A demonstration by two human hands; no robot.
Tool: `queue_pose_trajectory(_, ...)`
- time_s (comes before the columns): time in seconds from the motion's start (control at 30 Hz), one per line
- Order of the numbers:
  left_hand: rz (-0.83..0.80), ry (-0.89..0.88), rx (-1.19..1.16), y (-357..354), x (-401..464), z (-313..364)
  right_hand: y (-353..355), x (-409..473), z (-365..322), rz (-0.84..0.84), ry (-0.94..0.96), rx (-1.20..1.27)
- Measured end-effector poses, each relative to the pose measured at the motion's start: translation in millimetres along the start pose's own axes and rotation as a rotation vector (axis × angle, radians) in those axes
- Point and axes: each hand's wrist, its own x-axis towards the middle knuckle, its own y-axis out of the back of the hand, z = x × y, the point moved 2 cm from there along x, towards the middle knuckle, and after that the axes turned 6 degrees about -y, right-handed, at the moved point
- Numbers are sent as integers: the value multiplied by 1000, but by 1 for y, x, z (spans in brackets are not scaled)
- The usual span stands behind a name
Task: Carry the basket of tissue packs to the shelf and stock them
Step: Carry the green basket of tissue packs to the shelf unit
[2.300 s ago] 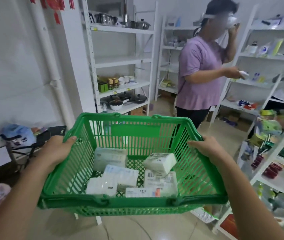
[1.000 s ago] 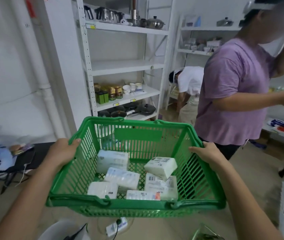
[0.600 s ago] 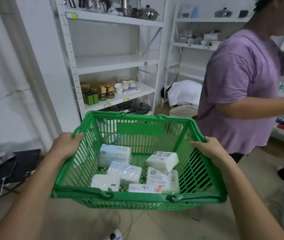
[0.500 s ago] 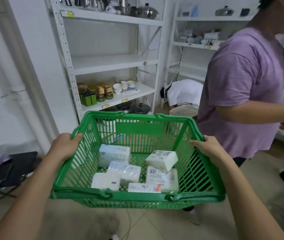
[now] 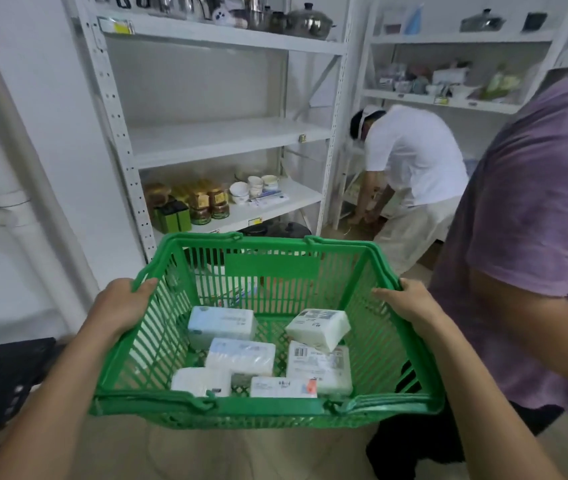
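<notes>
I hold a green plastic basket point(image 5: 268, 408) out in front of me at waist height. My left hand point(image 5: 121, 304) grips its left rim and my right hand point(image 5: 405, 303) grips its right rim. Several white tissue packs point(image 5: 241, 355) lie loose on the basket floor, one point(image 5: 317, 327) tilted on top of another. Straight ahead stands a white metal shelf unit point(image 5: 220, 140); its middle board is bare, and jars and cups sit on the board below.
A person in a purple shirt point(image 5: 539, 237) stands close on my right, almost touching the basket. Another person in white point(image 5: 410, 174) bends over by a second shelf unit point(image 5: 448, 98). Pots line the top board. A white pipe point(image 5: 15, 150) and black chair point(image 5: 1, 372) are on the left.
I have walked closer to the white shelf unit, which now fills the view ahead. The person in purple has slid to the right edge. Both hands keep the same hold on the basket.
</notes>
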Motion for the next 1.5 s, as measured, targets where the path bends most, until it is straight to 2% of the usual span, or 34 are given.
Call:
queue_pose_trajectory(0.57, 11, -17, -18, -109, 225, 103, 8, 231, -69, 39, -25, 94)
queue_pose_trajectory(0.8, 43, 14, 10, -138, 312, 133, -1, 335, -108, -20, -30, 96)
queue_pose_trajectory(1.03, -4, 95, -12, -181, 417, 155, -26, 452, -140, -35, -50, 63)
queue_pose_trajectory(1.27, 13, 82, -16, -224, 511, 186, -40, 559, -168, -45, -101, 61)
queue_pose_trajectory(1.37, -41, 103, 31, -246, 552, 194, -50, 608, -174, -90, -114, 71)
queue_pose_trajectory(1.5, -8, 130, 3, -277, 596, 207, -59, 679, -188, -143, -98, 48)
